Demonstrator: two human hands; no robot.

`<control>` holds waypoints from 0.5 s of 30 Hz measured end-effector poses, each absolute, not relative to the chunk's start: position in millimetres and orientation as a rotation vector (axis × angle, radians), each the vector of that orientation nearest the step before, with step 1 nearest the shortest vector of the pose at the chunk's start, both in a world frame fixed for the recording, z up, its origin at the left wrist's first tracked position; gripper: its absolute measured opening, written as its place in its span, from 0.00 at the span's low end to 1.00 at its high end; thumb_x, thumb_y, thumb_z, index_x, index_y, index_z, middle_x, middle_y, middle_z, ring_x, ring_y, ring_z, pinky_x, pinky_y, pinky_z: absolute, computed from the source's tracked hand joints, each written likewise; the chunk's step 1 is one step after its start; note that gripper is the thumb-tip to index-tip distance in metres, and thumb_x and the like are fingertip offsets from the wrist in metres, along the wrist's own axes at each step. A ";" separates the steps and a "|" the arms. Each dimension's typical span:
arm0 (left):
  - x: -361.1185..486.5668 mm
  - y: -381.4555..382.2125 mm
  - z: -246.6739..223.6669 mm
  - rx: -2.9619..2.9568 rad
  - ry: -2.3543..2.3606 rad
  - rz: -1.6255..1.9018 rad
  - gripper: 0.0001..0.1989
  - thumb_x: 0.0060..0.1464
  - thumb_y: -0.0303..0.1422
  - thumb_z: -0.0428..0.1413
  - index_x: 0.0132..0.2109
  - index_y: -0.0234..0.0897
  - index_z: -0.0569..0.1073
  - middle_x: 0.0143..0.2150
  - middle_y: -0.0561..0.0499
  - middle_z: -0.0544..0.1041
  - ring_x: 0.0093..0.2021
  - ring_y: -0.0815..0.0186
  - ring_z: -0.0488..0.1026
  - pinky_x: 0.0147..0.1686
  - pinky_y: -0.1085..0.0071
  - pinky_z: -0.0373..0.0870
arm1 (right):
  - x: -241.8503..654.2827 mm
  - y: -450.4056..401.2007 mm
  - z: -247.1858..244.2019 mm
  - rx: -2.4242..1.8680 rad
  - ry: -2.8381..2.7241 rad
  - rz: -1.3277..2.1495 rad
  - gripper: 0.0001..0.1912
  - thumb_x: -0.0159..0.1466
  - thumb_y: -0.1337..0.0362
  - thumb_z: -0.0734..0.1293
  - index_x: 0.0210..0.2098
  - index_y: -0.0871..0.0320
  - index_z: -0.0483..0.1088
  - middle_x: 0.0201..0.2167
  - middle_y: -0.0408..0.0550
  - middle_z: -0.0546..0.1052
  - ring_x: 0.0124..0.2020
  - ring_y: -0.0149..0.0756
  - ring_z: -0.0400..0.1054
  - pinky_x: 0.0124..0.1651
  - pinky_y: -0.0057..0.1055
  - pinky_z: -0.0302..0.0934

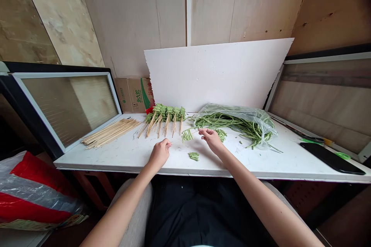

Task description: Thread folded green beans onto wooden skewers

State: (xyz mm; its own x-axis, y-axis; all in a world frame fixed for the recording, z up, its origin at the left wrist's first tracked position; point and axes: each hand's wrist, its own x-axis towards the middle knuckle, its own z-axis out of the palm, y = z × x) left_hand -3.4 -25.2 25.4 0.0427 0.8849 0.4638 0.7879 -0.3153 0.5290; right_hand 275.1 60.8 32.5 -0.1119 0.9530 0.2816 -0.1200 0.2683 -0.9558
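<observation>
A thin bamboo skewer (177, 141) stretches between my two hands, just above the white table (121, 161). Several short pieces of green bean (187, 135) sit crosswise on it, side by side. Closed on the skewer's near end is my left hand (160, 153). My right hand (212, 140) pinches at the far end; whether a bean piece is also in its fingertips is too small to tell. A small bunch of cut bean pieces (194, 156) lies on the table below the skewer. Behind my right hand shows another heap of cut pieces (222, 135), partly covered.
Loaded bean skewers (166, 115) are stacked at the back, sticks toward me. Bare skewers (111, 133) lie at left. Long beans (232, 121) spill from a clear plastic bag (261, 115) at right. A black phone (330, 157) lies near the right edge. A white board (214, 73) stands behind.
</observation>
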 end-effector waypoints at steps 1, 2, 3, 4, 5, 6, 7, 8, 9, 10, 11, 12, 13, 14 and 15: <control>-4.1 -26.9 30.9 2.173 1.764 1.148 0.11 0.63 0.20 0.51 0.37 0.39 0.74 0.37 0.48 0.83 0.40 0.62 0.80 0.38 0.71 0.70 | 272.9 59.6 35.8 -0.847 -1.325 1.138 0.21 0.56 0.43 0.77 0.33 0.55 0.79 0.35 0.51 0.78 0.41 0.42 0.70 0.42 0.35 0.63; -4.7 -28.6 36.4 2.175 1.775 1.163 0.11 0.62 0.20 0.51 0.37 0.39 0.74 0.37 0.48 0.83 0.40 0.62 0.80 0.38 0.71 0.70 | 270.8 58.2 39.7 -0.829 -1.303 1.140 0.20 0.55 0.44 0.77 0.32 0.54 0.79 0.34 0.51 0.78 0.40 0.42 0.70 0.41 0.35 0.63; -5.2 -30.4 41.6 2.177 1.784 1.179 0.11 0.62 0.20 0.51 0.38 0.39 0.74 0.36 0.48 0.83 0.40 0.62 0.80 0.38 0.70 0.71 | 269.0 56.7 43.8 -0.809 -1.282 1.143 0.20 0.55 0.44 0.78 0.32 0.54 0.79 0.34 0.50 0.78 0.39 0.41 0.70 0.41 0.35 0.63; -5.6 -32.2 46.2 2.180 1.790 1.192 0.11 0.62 0.21 0.51 0.38 0.39 0.75 0.36 0.48 0.83 0.40 0.61 0.80 0.39 0.70 0.71 | 267.5 55.0 48.0 -0.788 -1.266 1.144 0.20 0.54 0.44 0.78 0.32 0.54 0.79 0.33 0.50 0.78 0.39 0.41 0.70 0.40 0.35 0.63; -5.8 -33.8 50.1 2.182 1.793 1.206 0.11 0.62 0.21 0.51 0.38 0.39 0.75 0.36 0.48 0.83 0.40 0.61 0.80 0.39 0.70 0.71 | 266.4 53.2 52.0 -0.768 -1.260 1.139 0.19 0.55 0.45 0.78 0.32 0.54 0.79 0.33 0.49 0.78 0.38 0.40 0.70 0.40 0.35 0.63; -5.7 -35.4 53.3 2.187 1.794 1.217 0.11 0.62 0.21 0.51 0.38 0.39 0.75 0.36 0.49 0.83 0.40 0.61 0.80 0.39 0.70 0.72 | 265.6 51.3 55.9 -0.755 -1.260 1.128 0.19 0.55 0.45 0.78 0.32 0.54 0.79 0.33 0.49 0.78 0.38 0.40 0.69 0.40 0.36 0.63; -5.5 -36.9 55.8 2.194 1.796 1.225 0.10 0.62 0.21 0.51 0.38 0.39 0.75 0.37 0.49 0.83 0.40 0.61 0.80 0.39 0.70 0.72 | 264.9 49.1 59.6 -0.750 -1.265 1.112 0.19 0.56 0.45 0.78 0.32 0.53 0.79 0.33 0.49 0.78 0.37 0.39 0.69 0.41 0.36 0.63; -5.1 -38.2 57.8 2.202 1.798 1.231 0.10 0.61 0.21 0.51 0.38 0.39 0.74 0.38 0.48 0.83 0.40 0.61 0.80 0.39 0.70 0.71 | 264.3 46.8 63.0 -0.749 -1.272 1.096 0.19 0.56 0.45 0.78 0.32 0.53 0.79 0.33 0.49 0.78 0.36 0.39 0.69 0.41 0.36 0.63; -4.6 -39.4 59.3 2.210 1.803 1.237 0.11 0.61 0.21 0.51 0.38 0.39 0.74 0.38 0.48 0.84 0.40 0.61 0.80 0.39 0.70 0.71 | 263.6 44.3 66.2 -0.750 -1.276 1.082 0.19 0.56 0.44 0.77 0.32 0.53 0.78 0.33 0.48 0.78 0.35 0.39 0.69 0.41 0.37 0.63; -4.2 -40.5 60.6 2.217 1.808 1.241 0.11 0.61 0.20 0.51 0.38 0.39 0.74 0.38 0.48 0.84 0.40 0.61 0.80 0.39 0.70 0.71 | 262.7 41.7 69.2 -0.747 -1.280 1.072 0.19 0.57 0.44 0.77 0.32 0.53 0.78 0.33 0.48 0.78 0.34 0.38 0.68 0.41 0.37 0.63; -3.8 -41.5 61.8 2.224 1.812 1.243 0.11 0.61 0.20 0.51 0.38 0.39 0.74 0.38 0.48 0.84 0.40 0.61 0.80 0.38 0.70 0.70 | 261.6 39.1 72.2 -0.737 -1.280 1.065 0.19 0.57 0.44 0.77 0.31 0.53 0.78 0.32 0.48 0.77 0.34 0.38 0.68 0.41 0.37 0.62; -3.5 -42.5 62.9 2.229 1.815 1.248 0.11 0.61 0.20 0.51 0.37 0.39 0.74 0.37 0.48 0.83 0.40 0.61 0.80 0.38 0.70 0.70 | 260.5 36.5 75.1 -0.720 -1.278 1.061 0.19 0.57 0.44 0.77 0.31 0.53 0.77 0.32 0.48 0.77 0.33 0.38 0.68 0.40 0.37 0.62; -3.2 -43.4 64.1 2.233 1.812 1.257 0.11 0.61 0.20 0.51 0.37 0.40 0.74 0.37 0.49 0.83 0.39 0.61 0.80 0.38 0.70 0.69 | 259.5 34.0 78.0 -0.699 -1.275 1.059 0.19 0.57 0.44 0.77 0.31 0.53 0.77 0.32 0.47 0.77 0.33 0.38 0.68 0.40 0.37 0.62; -3.0 -44.4 65.2 2.238 1.807 1.269 0.11 0.61 0.20 0.51 0.37 0.40 0.74 0.36 0.49 0.83 0.39 0.61 0.80 0.38 0.71 0.69 | 258.9 31.8 80.9 -0.680 -1.270 1.055 0.19 0.56 0.44 0.77 0.31 0.53 0.77 0.32 0.47 0.77 0.33 0.37 0.67 0.40 0.36 0.62; -2.9 -45.4 66.3 2.241 1.799 1.285 0.11 0.61 0.21 0.51 0.37 0.39 0.74 0.36 0.49 0.83 0.38 0.61 0.80 0.38 0.71 0.69 | 258.6 29.9 83.7 -0.668 -1.268 1.047 0.19 0.56 0.44 0.77 0.31 0.53 0.77 0.32 0.47 0.76 0.33 0.37 0.67 0.40 0.36 0.62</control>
State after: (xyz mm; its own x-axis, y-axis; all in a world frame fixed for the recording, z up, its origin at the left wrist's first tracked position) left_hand -2.9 -45.4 66.3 0.0136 0.8114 0.5844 0.8161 -0.3467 0.4624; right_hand 258.6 29.9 83.7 -0.0326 0.9012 0.4322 -0.2544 0.4107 -0.8755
